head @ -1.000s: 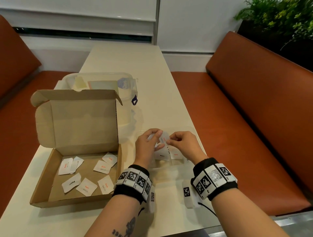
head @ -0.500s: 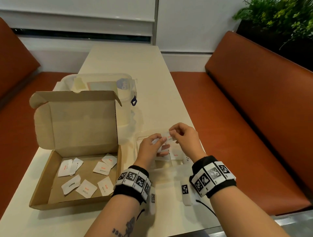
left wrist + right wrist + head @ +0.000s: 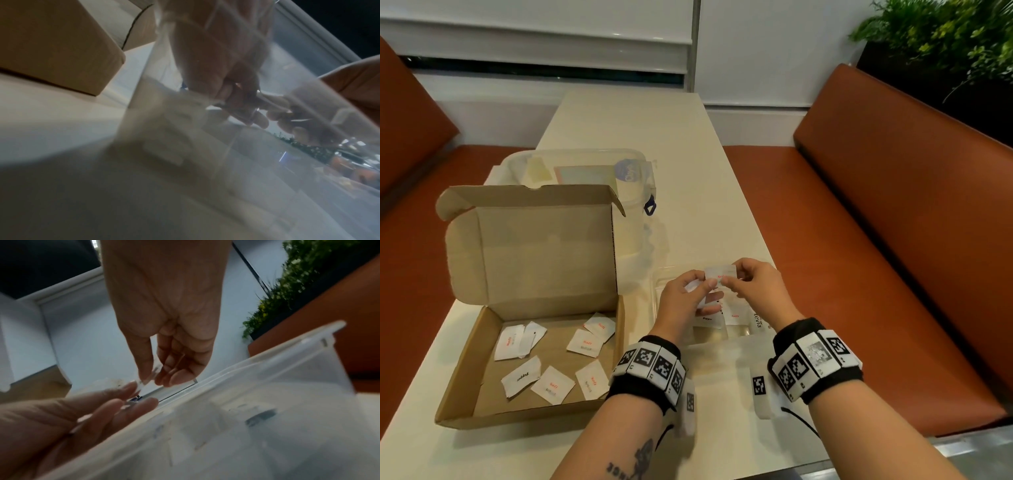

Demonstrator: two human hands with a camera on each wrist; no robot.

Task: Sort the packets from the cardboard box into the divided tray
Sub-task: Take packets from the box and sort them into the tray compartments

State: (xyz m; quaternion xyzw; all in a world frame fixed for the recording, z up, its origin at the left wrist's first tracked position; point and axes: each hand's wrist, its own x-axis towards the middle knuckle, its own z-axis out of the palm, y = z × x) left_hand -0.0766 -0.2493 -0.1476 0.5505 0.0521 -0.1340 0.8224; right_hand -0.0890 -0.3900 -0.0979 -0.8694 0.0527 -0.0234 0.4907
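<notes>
The open cardboard box [image 3: 462, 373] sits at the table's left with several white packets [image 3: 553, 383] on its floor. To its right lies the clear divided tray [image 3: 659, 284], with pepper, salt and stevia packets [image 3: 734, 313] in its compartments. Both hands hover over the tray. My left hand [image 3: 705, 291] grips a small bunch of packets [image 3: 692, 286]. My right hand [image 3: 727, 279] pinches one salt packet [image 3: 720, 273] with red print, just above the left fingers. In the right wrist view the right hand [image 3: 152, 379] pinches above the tray rim [image 3: 267, 363].
A clear lidded container [image 3: 585, 164] with a blue latch [image 3: 650, 208] stands behind the box, whose raised lid [image 3: 530, 246] blocks the space to the left. The tray lies close to the table's right edge [image 3: 767, 246]. Orange benches [image 3: 859, 274] flank the table.
My right hand has drawn one salt packet away from the bunch in my left hand and lifted it slightly. Both hands have shifted a little away from me over the tray.
</notes>
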